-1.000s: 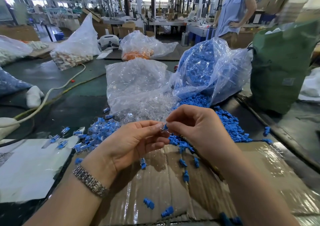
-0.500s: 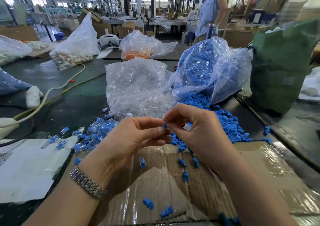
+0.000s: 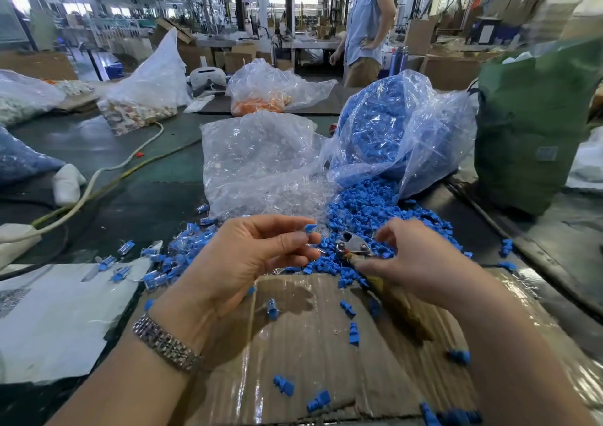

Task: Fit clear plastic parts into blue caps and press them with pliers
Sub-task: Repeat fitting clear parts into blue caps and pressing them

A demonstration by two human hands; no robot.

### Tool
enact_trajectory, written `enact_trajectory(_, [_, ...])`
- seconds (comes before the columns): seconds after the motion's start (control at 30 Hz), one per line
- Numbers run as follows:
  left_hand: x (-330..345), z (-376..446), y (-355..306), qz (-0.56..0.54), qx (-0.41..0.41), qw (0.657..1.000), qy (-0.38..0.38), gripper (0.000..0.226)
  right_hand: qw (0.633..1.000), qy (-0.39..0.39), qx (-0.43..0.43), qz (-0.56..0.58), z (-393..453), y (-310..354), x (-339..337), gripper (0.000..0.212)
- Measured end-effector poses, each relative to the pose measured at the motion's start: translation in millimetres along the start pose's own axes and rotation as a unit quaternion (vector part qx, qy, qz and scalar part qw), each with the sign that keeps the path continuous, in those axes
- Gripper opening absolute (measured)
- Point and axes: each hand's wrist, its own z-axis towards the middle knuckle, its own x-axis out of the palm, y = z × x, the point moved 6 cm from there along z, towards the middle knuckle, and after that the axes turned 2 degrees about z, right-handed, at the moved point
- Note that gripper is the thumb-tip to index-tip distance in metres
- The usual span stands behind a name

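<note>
My left hand (image 3: 248,262) pinches a blue cap (image 3: 310,228) with a clear plastic part in it at the fingertips, held above the table. My right hand (image 3: 421,262) is lower and to the right, its thumb and curled fingers closing round the pliers (image 3: 354,246) near the joint. The pliers' brown handles lie on the cardboard (image 3: 310,344). Loose blue caps (image 3: 375,210) spill from a clear bag of blue caps (image 3: 391,131). A bag of clear parts (image 3: 261,164) lies behind my left hand.
A heap of assembled blue-and-clear pieces (image 3: 176,259) lies left of my left hand, beside a white sheet (image 3: 58,321). A green sack (image 3: 535,125) stands at the right. A white cable (image 3: 98,177) crosses the left. A person (image 3: 365,27) stands at the back.
My hands have come apart. The left hand keeps the cap with the clear part; the right hand has dropped to the right onto the pliers. The person at the back has shifted.
</note>
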Motion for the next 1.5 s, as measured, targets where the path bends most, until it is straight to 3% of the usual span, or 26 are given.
enact_trajectory(0.07, [-1,1,0,0.003,0.001,1.0,0.001,0.025,0.994,0.061,0.033,-0.083,0,-5,10,0.054])
enact_trajectory(0.27, [-4,1,0,-0.008,0.008,1.0,-0.009,0.024,0.995,0.049,0.027,-0.084,-1,-1,9,0.031])
enact_trajectory(0.43, [-12,4,-1,-0.04,0.014,0.998,-0.046,0.033,1.0,0.004,0.022,0.004,3,-5,2,0.028])
enact_trajectory(0.57, [-15,4,-1,-0.066,0.024,0.996,-0.058,0.035,0.991,0.051,-0.015,0.121,-2,1,1,0.024])
enact_trajectory(0.67, [-18,5,-1,-0.064,0.026,0.995,-0.074,0.038,0.961,0.112,-0.05,0.248,-9,19,10,0.039])
enact_trajectory(0.8, [-17,6,-2,-0.06,0.038,0.994,-0.084,0.035,0.898,0.221,-0.086,0.372,-23,42,21,0.028])
enact_trajectory(1.0, [-14,3,-5,-0.004,0.05,0.997,-0.06,0.027,0.898,0.231,-0.093,0.362,-29,50,25,0.034])
enact_trajectory(1.17, [-16,3,-6,0.046,0.062,0.995,-0.07,0.038,0.911,0.222,-0.093,0.335,-29,50,25,0.045])
enact_trajectory(1.5, [-13,3,-6,0.032,0.076,0.994,-0.074,0.034,0.912,0.223,-0.093,0.33,-32,55,23,0.042])
